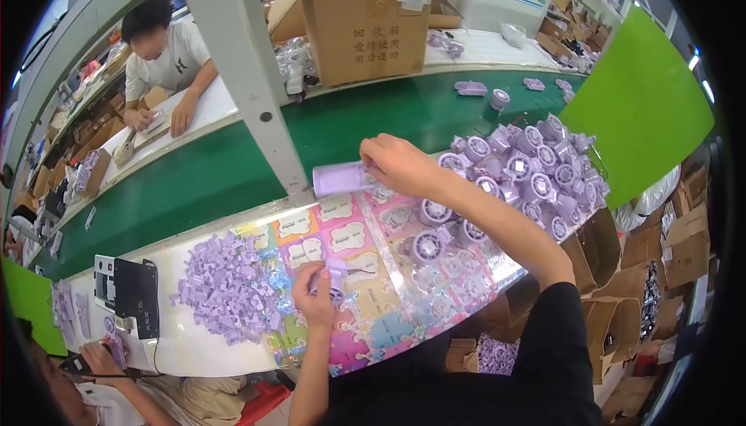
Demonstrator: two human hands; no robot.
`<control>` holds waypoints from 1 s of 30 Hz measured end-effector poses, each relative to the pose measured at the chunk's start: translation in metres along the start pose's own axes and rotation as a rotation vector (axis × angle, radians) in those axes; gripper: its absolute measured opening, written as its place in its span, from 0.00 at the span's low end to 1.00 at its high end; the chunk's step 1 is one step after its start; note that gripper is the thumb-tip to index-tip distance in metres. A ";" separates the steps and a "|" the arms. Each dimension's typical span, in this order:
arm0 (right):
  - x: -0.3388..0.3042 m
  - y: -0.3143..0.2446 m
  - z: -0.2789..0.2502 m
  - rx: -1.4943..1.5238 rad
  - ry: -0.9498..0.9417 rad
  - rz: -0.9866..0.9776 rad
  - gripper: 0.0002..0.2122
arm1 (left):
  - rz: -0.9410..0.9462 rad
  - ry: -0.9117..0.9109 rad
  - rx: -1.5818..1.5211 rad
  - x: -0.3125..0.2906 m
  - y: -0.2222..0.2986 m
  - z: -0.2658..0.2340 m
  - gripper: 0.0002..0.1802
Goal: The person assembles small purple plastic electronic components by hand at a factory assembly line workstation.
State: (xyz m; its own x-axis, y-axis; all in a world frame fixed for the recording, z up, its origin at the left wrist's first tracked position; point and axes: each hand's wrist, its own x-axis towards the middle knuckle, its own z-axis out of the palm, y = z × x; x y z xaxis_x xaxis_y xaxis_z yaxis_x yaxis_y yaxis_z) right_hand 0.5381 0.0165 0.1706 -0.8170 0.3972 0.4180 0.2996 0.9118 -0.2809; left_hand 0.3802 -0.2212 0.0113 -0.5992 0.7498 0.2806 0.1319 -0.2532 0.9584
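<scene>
My right hand point(402, 163) reaches across to the far edge of the worktable, closed on one end of a light purple, oblong plastic piece point(339, 180). This piece looks like a shallow box or cover. Nearer me, my left hand point(315, 302) grips a light purple fan unit point(337, 277) with a round grille, just above the colourful printed table covering point(373, 294). Thin wires show beside that unit. My fingers hide part of both pieces. To the right, under and beyond my right forearm, lies a heap of similar round fan units point(519, 166).
Small purple plastic parts point(229, 286) are piled left of my left hand. Past them stands a black and white device point(124, 295). A green conveyor belt point(350, 127) runs behind a grey post point(249, 69). One co-worker point(167, 61) sits opposite; another's hand point(101, 360) holds a tool.
</scene>
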 end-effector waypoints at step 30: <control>-0.812 0.134 -0.213 -0.219 1.177 1.607 0.07 | 0.092 0.576 0.635 0.011 -0.014 0.001 0.26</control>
State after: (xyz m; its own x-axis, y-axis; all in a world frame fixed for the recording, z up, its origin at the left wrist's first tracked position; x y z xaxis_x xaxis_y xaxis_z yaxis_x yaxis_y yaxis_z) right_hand 1.3462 -0.1617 -0.0225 0.8438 0.4892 0.2207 0.4093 -0.3207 -0.8542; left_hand 0.3720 -0.2087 0.0007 -0.8486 0.2730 0.4531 0.5137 0.2208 0.8291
